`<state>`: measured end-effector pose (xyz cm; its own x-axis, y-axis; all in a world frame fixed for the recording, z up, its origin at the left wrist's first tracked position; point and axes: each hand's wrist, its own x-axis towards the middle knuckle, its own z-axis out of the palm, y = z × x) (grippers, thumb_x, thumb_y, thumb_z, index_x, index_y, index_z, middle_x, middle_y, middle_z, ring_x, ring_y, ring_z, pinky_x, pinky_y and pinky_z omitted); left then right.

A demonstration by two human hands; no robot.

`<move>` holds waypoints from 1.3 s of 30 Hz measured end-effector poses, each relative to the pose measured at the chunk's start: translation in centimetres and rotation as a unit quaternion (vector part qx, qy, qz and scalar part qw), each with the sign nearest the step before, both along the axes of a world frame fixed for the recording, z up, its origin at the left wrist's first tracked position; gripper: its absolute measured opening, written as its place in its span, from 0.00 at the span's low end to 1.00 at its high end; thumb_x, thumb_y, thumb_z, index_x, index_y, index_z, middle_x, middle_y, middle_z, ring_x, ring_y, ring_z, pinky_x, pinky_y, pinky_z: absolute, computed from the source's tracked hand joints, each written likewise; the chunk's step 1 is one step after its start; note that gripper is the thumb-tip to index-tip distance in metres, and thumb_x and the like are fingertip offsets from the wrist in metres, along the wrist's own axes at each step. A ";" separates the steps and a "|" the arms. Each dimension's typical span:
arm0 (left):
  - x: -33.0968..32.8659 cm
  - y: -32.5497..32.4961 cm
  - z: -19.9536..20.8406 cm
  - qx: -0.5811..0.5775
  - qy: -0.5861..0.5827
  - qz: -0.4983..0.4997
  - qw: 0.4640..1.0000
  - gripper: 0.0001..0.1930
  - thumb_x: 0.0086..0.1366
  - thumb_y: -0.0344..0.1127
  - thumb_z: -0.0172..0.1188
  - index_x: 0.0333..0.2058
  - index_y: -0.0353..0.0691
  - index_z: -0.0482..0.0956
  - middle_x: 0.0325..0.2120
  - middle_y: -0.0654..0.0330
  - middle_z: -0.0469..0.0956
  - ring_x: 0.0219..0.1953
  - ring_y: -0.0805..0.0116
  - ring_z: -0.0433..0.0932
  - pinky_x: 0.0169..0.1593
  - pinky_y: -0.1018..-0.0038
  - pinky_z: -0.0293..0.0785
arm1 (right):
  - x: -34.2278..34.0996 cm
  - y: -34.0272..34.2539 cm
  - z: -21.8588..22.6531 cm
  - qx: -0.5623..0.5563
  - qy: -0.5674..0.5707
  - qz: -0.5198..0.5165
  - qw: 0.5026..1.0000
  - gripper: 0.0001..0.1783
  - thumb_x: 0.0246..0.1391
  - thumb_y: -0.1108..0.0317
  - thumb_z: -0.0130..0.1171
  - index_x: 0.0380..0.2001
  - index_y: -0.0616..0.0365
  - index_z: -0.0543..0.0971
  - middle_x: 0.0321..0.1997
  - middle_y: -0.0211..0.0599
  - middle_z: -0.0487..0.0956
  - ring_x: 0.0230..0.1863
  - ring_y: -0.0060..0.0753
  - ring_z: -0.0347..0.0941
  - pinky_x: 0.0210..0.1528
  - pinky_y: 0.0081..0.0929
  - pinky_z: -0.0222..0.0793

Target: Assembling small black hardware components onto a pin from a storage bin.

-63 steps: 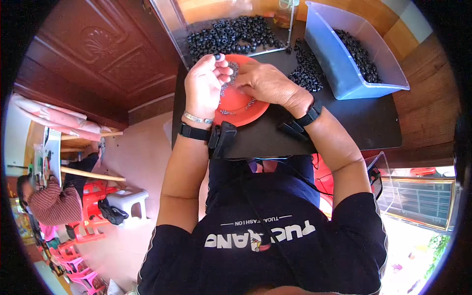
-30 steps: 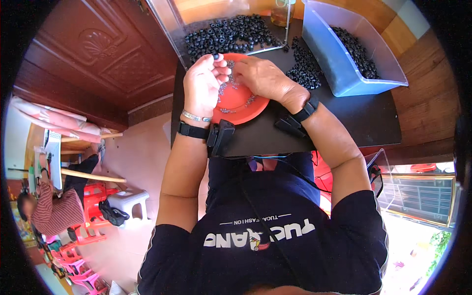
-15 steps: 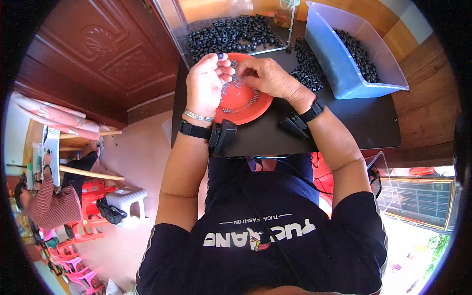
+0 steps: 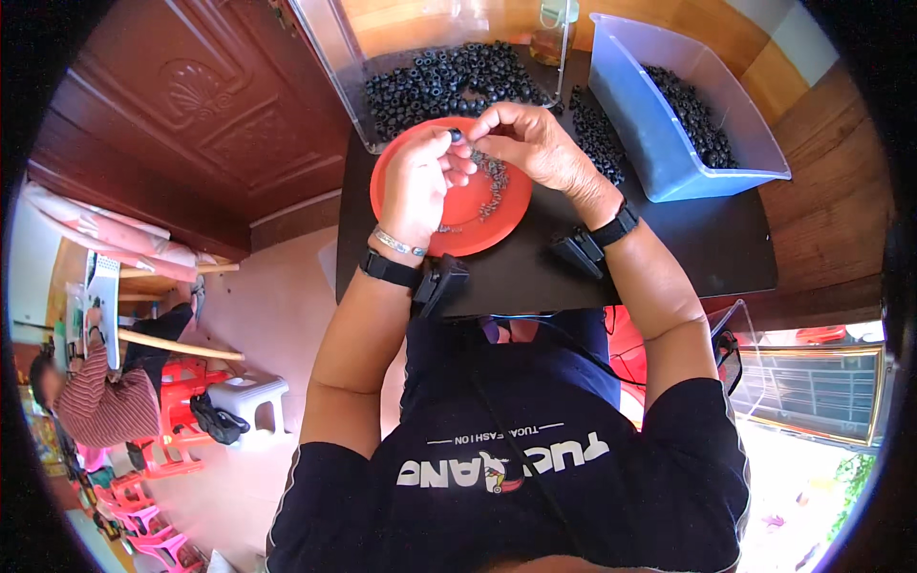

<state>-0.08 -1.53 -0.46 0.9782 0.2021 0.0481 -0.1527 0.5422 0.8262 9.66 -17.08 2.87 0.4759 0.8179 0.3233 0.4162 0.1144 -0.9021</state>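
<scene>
Between the thumb and fingers of my left hand (image 4: 417, 191) is a small round black part (image 4: 456, 136). My right hand (image 4: 544, 151) is closed in a pinch right beside that part. What lies between its fingertips, if anything, is too small to make out. Both hands are over a round orange plate (image 4: 465, 239), where many tiny grey metal pieces (image 4: 495, 183) are scattered, mostly toward its right side.
Behind the plate, a clear bin (image 4: 368, 134) holds many black ring-shaped parts (image 4: 449, 81). A translucent blue bin (image 4: 659, 181) with black parts stands at the right; smaller black parts (image 4: 594, 143) lie beside it on the dark table (image 4: 688, 244). Far left, another person (image 4: 110, 401) sits near stools.
My right hand has risen from over the plate to the black part. My left hand has shifted slightly right and nearer, bringing the part toward the right fingertips.
</scene>
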 end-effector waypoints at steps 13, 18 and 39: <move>0.1 -1.1 0.4 0.069 0.054 0.002 0.996 0.08 0.61 0.35 0.50 0.32 0.39 0.74 0.27 0.63 0.76 0.25 0.74 0.75 0.28 0.81 0.69 | -0.1 -0.4 0.4 0.011 0.005 -0.054 0.998 0.05 0.53 0.74 0.56 0.35 0.61 0.76 0.32 0.27 0.76 0.35 0.15 0.71 0.41 0.17 0.68; -0.1 -1.2 0.5 0.085 0.062 0.003 0.994 0.07 0.61 0.35 0.50 0.32 0.39 0.74 0.26 0.63 0.76 0.25 0.74 0.75 0.28 0.82 0.69 | -0.2 -0.2 0.4 -0.007 -0.056 -0.050 0.997 0.05 0.52 0.74 0.57 0.34 0.61 0.77 0.32 0.26 0.76 0.35 0.15 0.70 0.41 0.18 0.68; -0.1 -0.3 0.1 -0.037 0.014 -0.084 0.996 0.12 0.64 0.39 0.47 0.37 0.36 0.73 0.29 0.60 0.76 0.29 0.68 0.75 0.32 0.75 0.70 | 0.4 0.4 -0.7 0.090 -0.057 0.027 0.994 0.07 0.52 0.72 0.59 0.36 0.60 0.78 0.36 0.34 0.76 0.41 0.28 0.72 0.45 0.25 0.68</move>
<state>-0.15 -1.88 -0.34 0.9992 0.0375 0.0117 -0.0324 0.6182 0.7854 10.09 -16.69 2.14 0.3837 0.7654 0.5166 0.5037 0.2954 -0.8118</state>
